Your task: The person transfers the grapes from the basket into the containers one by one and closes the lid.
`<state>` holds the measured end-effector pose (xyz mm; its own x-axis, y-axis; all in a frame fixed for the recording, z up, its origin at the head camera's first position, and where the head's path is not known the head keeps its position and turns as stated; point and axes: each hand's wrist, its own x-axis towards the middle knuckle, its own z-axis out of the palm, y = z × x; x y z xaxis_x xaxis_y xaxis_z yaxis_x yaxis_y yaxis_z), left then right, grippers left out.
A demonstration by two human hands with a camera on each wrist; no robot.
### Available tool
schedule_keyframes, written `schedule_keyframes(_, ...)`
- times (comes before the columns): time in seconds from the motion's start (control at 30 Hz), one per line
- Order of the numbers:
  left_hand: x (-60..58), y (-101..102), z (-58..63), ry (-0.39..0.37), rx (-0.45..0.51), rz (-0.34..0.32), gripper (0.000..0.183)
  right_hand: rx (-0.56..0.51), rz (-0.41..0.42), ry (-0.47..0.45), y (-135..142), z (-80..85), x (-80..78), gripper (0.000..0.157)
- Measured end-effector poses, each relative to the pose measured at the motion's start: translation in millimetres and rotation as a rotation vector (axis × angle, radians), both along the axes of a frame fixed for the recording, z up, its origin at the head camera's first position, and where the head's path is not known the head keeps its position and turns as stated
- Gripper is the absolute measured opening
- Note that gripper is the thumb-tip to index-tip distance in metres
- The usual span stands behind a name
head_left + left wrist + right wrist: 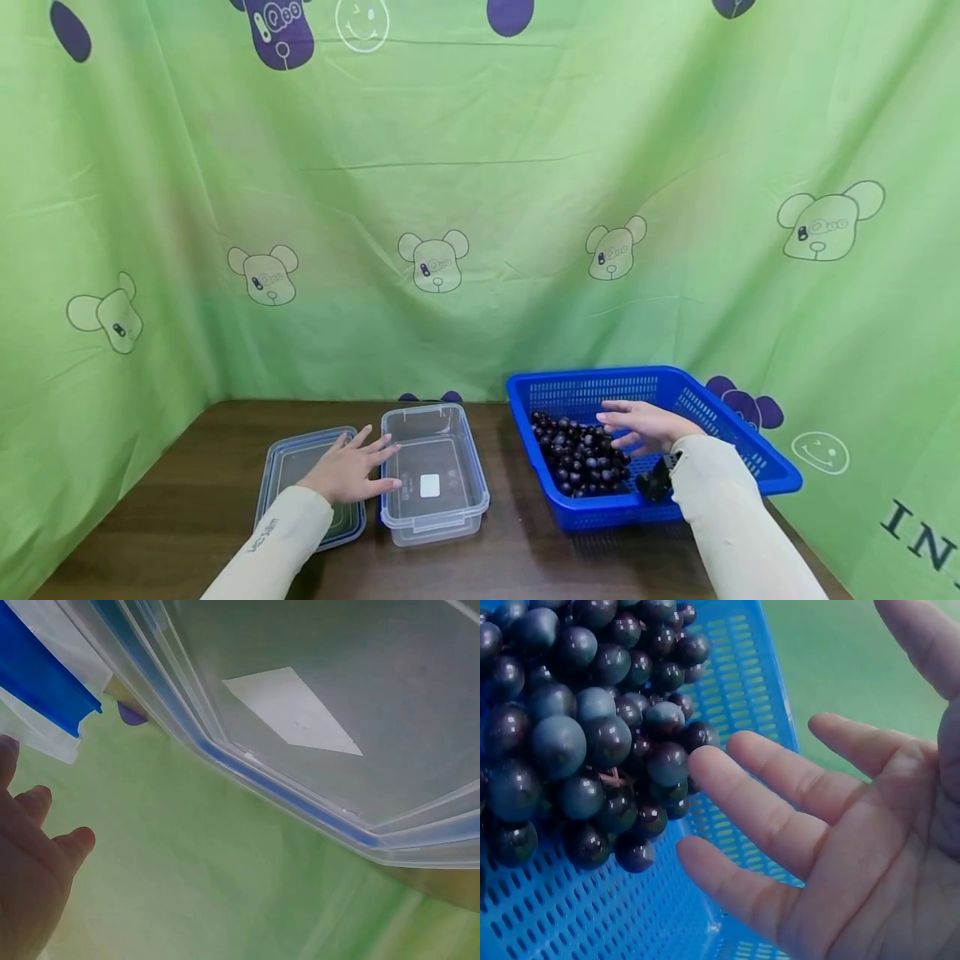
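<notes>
Dark purple grapes [581, 457] lie heaped in the left part of a blue slotted plastic basket [555, 512]. My right hand [647, 425] is over the basket beside the grapes, its fingers spread and holding nothing. In the right wrist view its fingertips [716, 769] come close to the grapes [559, 742]; whether they touch is unclear. To the left stands a clear plastic container [435, 450] with a white label [429, 485] and no lid on it. My left hand [352, 468], fingers spread, hovers between that container and a clear lid with a blue seal [285, 467], gripping nothing.
Under everything is a brown wooden table [187, 500]. A green curtain [480, 325] with bear drawings hangs behind it and along both sides. The basket's raised rim [528, 446] stands between the container and the grapes.
</notes>
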<state>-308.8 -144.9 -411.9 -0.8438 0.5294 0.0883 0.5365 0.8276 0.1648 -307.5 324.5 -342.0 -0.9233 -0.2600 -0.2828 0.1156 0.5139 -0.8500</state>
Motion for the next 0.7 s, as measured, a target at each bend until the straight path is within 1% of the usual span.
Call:
schedule_keyframes(0.1, -1.2, -1, -0.1, -0.012, 0.000, 0.005, 0.063, 0.000, -0.018, -0.012, 3, -0.5, -0.3, 0.079)
schedule_keyframes(0.2, -2.4, -2, -0.6, -0.023, -0.002, 0.021, 0.064, 0.024, -0.041, -0.026, 4, -0.6, -1.4, 0.079)
schedule_keyframes(0.33, -2.8, -6, -0.7, -0.032, 0.007, 0.036, 0.066, 0.070, -0.039, -0.038, 5, -1.0, -5.8, 0.080)
schedule_keyframes(0.47, -1.8, -6, 0.2, -0.032, 0.014, 0.027, 0.067, 0.093, -0.038, -0.045, 5, -1.1, -9.2, 0.082)
schedule_keyframes(0.7, -0.5, -7, -0.6, -0.025, 0.015, 0.016, 0.065, 0.082, -0.064, -0.060, 4, -3.7, -14.4, 0.086)
